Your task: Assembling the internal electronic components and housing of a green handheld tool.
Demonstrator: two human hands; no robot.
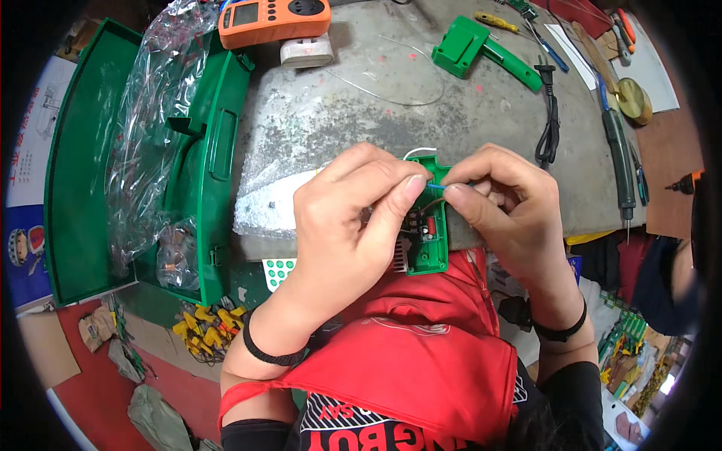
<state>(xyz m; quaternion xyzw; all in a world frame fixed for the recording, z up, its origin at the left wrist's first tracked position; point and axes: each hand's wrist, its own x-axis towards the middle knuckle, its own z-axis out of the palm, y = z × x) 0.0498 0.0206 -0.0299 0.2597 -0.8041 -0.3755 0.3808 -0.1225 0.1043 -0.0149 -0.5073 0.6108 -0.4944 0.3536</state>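
Nearly closed, left hand [347,207] and right hand [513,197] pinch blue wire [435,186].

L hand [357,203] hides pt of green housing [430,260]; orange meter [274,28] cut off @ top.

The wire [437,186] is blue and the plastic housing [432,261] green. The far-left meter [271,24] is orange, the latched case [217,201] at left green, the power cord [551,120] at right black, the tabletop [481,120] mottled grey.
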